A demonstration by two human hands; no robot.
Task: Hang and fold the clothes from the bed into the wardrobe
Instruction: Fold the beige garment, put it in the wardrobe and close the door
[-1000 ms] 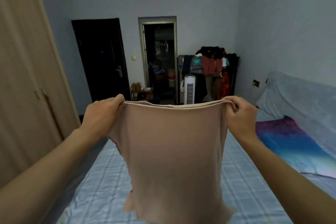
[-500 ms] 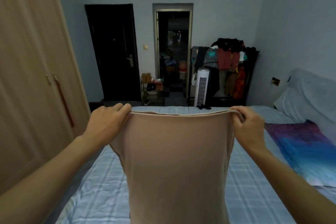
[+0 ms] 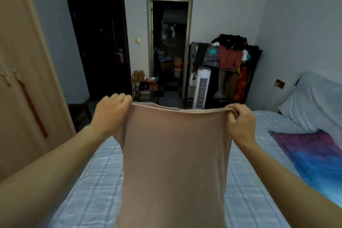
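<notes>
A beige garment (image 3: pixel 174 163) hangs stretched in front of me above the bed (image 3: pixel 96 187). My left hand (image 3: pixel 109 114) grips its top left corner and my right hand (image 3: pixel 240 122) pinches its top right corner. The cloth falls straight down and its lower end runs out of the frame. The wardrobe (image 3: pixel 24 87) with light wooden doors stands shut along the left side.
A blue and purple blanket (image 3: pixel 311 155) lies on the bed's right side, with a pale pillow (image 3: pixel 312 103) behind it. At the far wall stand a white tower fan (image 3: pixel 201 89), a loaded clothes rack (image 3: pixel 227 61), a shoe shelf (image 3: pixel 146 89), a dark door (image 3: pixel 98 42) and an open doorway (image 3: pixel 170 46).
My view has tilted down and swung a little left. Both hands keep their hold on the garment's top edge, which now sags slightly in the middle.
</notes>
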